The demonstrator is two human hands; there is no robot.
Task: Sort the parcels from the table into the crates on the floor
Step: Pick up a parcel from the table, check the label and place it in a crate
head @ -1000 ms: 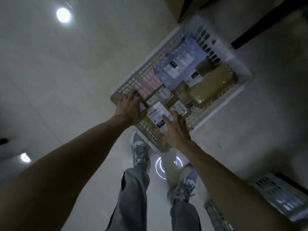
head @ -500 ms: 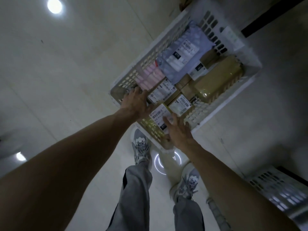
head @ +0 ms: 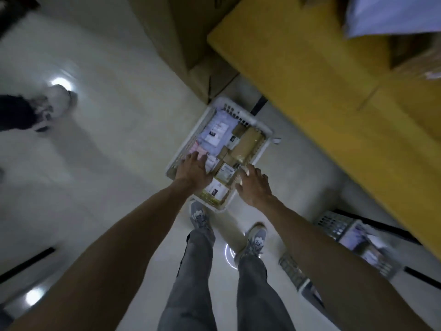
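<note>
While both bare arms reach down, the small cardboard parcel with a white label (head: 225, 173) lies inside the white perforated plastic crate (head: 177, 156) on the floor, between the two hands. This crate also holds a pale plastic mailer (head: 216, 130), a pink packet (head: 199, 149) and a brown taped box (head: 248, 145). The left hand (head: 193, 172) is over the crate's near side, its fingers relaxed and slightly apart, holding nothing. The right hand (head: 254, 186) hovers beside the parcel with fingers spread.

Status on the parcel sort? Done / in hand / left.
Done: the white crate on the floor already holds several parcels, including a brown box and a pale mailer.
In hand: nothing. The left hand and right hand hover open above the crate.
Left: parcels remain on the yellow table.
</note>
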